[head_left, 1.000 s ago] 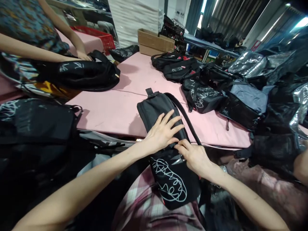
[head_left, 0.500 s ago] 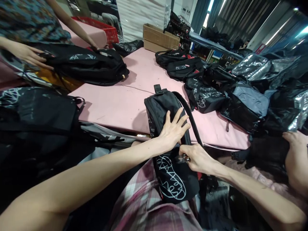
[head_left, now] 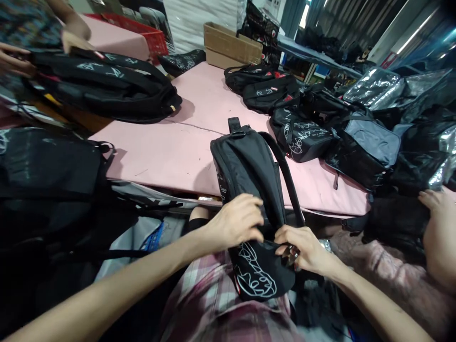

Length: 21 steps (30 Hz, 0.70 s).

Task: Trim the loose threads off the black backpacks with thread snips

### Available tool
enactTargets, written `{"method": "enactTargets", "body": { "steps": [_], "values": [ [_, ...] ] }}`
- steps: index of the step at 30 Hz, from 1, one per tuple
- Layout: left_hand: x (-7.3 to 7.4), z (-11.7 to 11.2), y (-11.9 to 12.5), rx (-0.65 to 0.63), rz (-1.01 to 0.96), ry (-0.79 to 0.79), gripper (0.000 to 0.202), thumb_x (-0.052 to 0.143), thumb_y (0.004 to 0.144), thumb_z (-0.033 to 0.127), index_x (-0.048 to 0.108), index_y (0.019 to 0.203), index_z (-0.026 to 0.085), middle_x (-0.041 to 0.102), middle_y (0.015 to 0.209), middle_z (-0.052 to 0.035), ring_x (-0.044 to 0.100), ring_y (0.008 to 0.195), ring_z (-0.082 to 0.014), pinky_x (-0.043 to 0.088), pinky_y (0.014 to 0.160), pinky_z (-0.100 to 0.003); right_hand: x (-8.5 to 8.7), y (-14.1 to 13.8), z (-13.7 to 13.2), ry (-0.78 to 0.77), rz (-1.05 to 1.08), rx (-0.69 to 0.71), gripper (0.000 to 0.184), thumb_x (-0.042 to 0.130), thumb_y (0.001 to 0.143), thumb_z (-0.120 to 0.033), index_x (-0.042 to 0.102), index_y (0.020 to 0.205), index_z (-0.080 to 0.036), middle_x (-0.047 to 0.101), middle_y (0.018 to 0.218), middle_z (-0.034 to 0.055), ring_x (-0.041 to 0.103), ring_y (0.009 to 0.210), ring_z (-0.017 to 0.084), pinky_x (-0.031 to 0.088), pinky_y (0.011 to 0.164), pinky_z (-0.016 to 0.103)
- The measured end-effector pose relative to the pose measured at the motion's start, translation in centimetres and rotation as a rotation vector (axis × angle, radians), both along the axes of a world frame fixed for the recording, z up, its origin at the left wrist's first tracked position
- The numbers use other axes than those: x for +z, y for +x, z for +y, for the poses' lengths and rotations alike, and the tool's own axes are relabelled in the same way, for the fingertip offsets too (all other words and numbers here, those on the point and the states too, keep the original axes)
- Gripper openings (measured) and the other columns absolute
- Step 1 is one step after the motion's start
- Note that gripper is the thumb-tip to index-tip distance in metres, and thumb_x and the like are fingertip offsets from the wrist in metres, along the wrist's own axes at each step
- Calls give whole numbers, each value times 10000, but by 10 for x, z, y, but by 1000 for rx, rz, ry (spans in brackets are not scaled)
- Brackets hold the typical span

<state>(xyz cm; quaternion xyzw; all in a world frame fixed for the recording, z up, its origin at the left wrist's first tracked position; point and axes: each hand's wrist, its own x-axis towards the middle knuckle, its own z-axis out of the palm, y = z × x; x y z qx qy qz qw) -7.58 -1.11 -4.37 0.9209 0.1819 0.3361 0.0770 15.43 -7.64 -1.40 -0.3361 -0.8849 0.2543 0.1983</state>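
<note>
Black backpack (head_left: pixel 247 159): lower, scribble-printed end on checked lap cloth (head_left: pixel 199 297); upper end over pink table (head_left: pixel 164 156).
Left hand (head_left: pixel 239 221): fingers half-curled, thumb apart, over the backpack's middle; firm grip cannot be told.
Right hand (head_left: pixel 302 246): closed round metal snips (head_left: pixel 292 254), fingertips at the backpack's fabric.
Spacing: hands near each other, apart.

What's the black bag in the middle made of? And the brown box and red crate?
Black bag: probably synthetic cloth, mostly matte; it creases softly.
Brown box: cardboard by the look, dull, with thin, flat walls.
Red crate: likely plastic, with stiff, evenly coloured sides; its finish is too far off to tell.
</note>
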Motion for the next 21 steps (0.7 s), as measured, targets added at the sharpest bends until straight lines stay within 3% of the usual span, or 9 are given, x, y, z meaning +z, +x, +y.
{"method": "enactTargets", "body": {
  "steps": [3, 6, 11, 15, 21],
  "values": [
    [-7, -29, -3, 17, 133, -48, 255, 617, 754, 422, 561, 789, 176, 651, 776, -14, 500, 1147, -215, 195, 1080, -459, -5, 7, -9, 19, -20, -21, 130, 430, 852, -111, 519, 931, -163, 593, 840, 46, 570, 719, 107, 408, 585, 201],
    [-15, -56, 0, 153, 170, -86, 117, 552, 827, 276, 543, 759, 180, 654, 795, -6, 482, 1175, -183, 125, 1100, -409, -9, 14, -20, 64, -133, -4, 141, 444, 852, -111, 512, 958, -175, 584, 857, 24, 549, 674, 86, 375, 556, 192],
    [-30, -87, 6, 142, 101, 5, 267, 356, 867, 86, 545, 731, 216, 665, 873, 36, 464, 1185, -109, 6, 1119, -331, -23, 21, -44, 395, -283, -22, 190, 373, 883, -113, 542, 869, -199, 603, 814, 7, 470, 544, 75, 318, 497, 206],
    [-40, -95, 11, 90, 129, 95, 290, 358, 879, 97, 556, 728, 245, 656, 905, 72, 431, 1197, -70, -51, 1112, -303, -37, 23, -58, 567, -247, -27, 233, 372, 865, -102, 546, 736, -189, 617, 758, 6, 420, 494, 71, 280, 467, 214],
    [-40, -88, 14, -2, 63, 84, 304, 329, 909, 121, 535, 703, 207, 663, 876, 67, 382, 1207, -53, -38, 1086, -291, -42, 27, -62, 557, -216, -38, 233, 384, 871, -99, 554, 731, -177, 633, 749, 6, 417, 481, 66, 289, 467, 213]
  ]
}}
